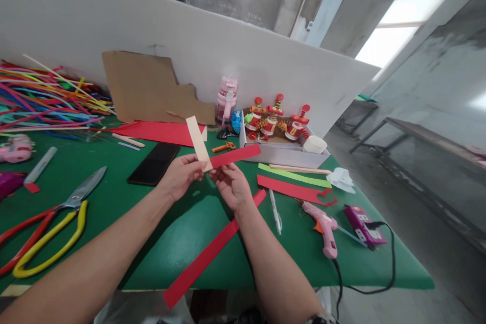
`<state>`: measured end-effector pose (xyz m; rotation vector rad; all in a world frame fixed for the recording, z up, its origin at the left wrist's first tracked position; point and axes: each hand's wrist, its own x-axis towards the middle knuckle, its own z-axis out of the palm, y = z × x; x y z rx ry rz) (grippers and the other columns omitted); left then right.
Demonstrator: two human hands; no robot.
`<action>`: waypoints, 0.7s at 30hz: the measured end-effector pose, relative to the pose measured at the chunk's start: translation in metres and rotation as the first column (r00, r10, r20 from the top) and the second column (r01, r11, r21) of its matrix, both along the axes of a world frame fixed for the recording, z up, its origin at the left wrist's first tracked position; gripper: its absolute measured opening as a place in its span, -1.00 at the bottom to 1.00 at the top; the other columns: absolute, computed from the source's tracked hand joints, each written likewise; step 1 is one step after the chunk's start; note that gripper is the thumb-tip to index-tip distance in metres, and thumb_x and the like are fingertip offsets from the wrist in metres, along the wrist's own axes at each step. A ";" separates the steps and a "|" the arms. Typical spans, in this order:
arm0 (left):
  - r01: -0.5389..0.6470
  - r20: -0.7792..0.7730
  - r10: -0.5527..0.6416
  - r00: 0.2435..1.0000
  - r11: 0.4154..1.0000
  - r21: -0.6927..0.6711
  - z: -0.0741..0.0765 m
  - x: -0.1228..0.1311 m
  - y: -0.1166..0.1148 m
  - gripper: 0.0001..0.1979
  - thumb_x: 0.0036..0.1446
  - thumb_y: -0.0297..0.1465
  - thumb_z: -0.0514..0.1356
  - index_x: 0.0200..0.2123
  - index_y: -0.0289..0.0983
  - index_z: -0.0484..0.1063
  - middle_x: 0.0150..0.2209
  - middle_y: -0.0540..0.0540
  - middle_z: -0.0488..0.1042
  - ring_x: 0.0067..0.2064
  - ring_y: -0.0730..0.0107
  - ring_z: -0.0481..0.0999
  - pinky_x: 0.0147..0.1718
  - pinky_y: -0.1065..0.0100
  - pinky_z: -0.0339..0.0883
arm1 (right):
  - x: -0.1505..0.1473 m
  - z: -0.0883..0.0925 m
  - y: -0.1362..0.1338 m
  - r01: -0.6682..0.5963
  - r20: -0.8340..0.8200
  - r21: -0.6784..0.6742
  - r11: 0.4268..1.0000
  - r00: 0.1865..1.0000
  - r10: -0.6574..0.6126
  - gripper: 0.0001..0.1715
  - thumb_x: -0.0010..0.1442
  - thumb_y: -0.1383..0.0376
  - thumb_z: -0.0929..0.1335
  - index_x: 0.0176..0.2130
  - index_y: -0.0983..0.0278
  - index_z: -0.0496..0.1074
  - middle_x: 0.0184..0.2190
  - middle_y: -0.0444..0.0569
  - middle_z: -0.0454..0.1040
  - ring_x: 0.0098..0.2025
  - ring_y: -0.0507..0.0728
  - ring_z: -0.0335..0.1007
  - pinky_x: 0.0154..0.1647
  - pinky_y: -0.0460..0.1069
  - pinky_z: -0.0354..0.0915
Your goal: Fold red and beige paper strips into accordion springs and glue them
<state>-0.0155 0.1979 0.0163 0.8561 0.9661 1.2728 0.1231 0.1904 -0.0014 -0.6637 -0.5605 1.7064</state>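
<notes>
My left hand point(181, 174) and my right hand point(231, 186) meet above the green table point(190, 233), both pinching the joined ends of two paper strips. A cream strip point(197, 140) rises up and to the left from the pinch. A red strip point(237, 155) runs off to the right from it. The two strips cross at my fingertips. A longer red strip point(207, 253) lies flat on the table under my right forearm.
Large scissors point(53, 223) with red and yellow handles lie at the left, a black phone point(154, 163) ahead. A pink glue gun point(324, 228), pen point(276, 211), more red and green strips point(294, 182), a box of red figures point(277, 131), cardboard point(152, 88) and coloured sticks point(41, 98) surround them.
</notes>
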 end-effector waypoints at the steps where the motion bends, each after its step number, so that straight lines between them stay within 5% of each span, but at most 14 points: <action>1: 0.019 -0.001 -0.019 1.000 1.000 -0.003 0.000 0.000 0.000 -0.77 -0.34 -0.41 0.41 -0.50 -0.37 0.54 -0.61 -0.01 0.47 -0.61 0.57 0.28 -0.60 0.46 0.16 | -0.001 -0.001 0.000 -0.012 0.005 -0.007 1.000 1.000 0.012 -0.84 -0.02 0.47 0.43 -0.49 0.24 0.41 -0.57 -0.19 0.49 -0.50 -0.01 0.44 -0.31 -0.08 0.46; 6: 0.102 -0.044 -0.101 0.994 0.995 0.016 -0.002 -0.001 -0.003 -0.78 -0.28 -0.39 0.40 -0.48 -0.36 0.55 -0.60 -0.03 0.49 -0.60 0.54 0.32 -0.61 0.46 0.18 | -0.005 -0.005 -0.004 -0.083 0.029 -0.079 0.993 0.996 0.086 -0.78 0.02 0.42 0.47 -0.54 0.25 0.39 -0.62 -0.19 0.47 -0.55 -0.05 0.39 -0.40 -0.15 0.44; 12: 0.063 -0.098 -0.058 0.994 0.997 0.050 -0.001 0.001 -0.004 -0.81 -0.30 -0.39 0.40 -0.56 -0.33 0.49 -0.65 0.04 0.41 -0.65 0.59 0.25 -0.64 0.48 0.16 | -0.006 -0.004 -0.006 -0.116 0.062 -0.066 0.991 0.991 0.120 -0.84 -0.03 0.38 0.52 -0.44 0.30 0.48 -0.57 -0.13 0.52 -0.53 -0.05 0.42 -0.38 -0.17 0.43; 21: 0.035 -0.076 -0.034 0.997 0.999 0.020 -0.003 0.002 -0.003 -0.84 -0.38 -0.44 0.33 -0.58 -0.32 0.48 -0.70 0.02 0.41 -0.69 0.51 0.30 -0.68 0.46 0.14 | -0.009 -0.004 -0.006 0.034 0.243 0.009 0.999 0.969 -0.035 -0.68 -0.12 0.16 0.57 -0.45 0.28 0.47 -0.65 -0.20 0.47 -0.60 -0.04 0.38 -0.47 -0.15 0.37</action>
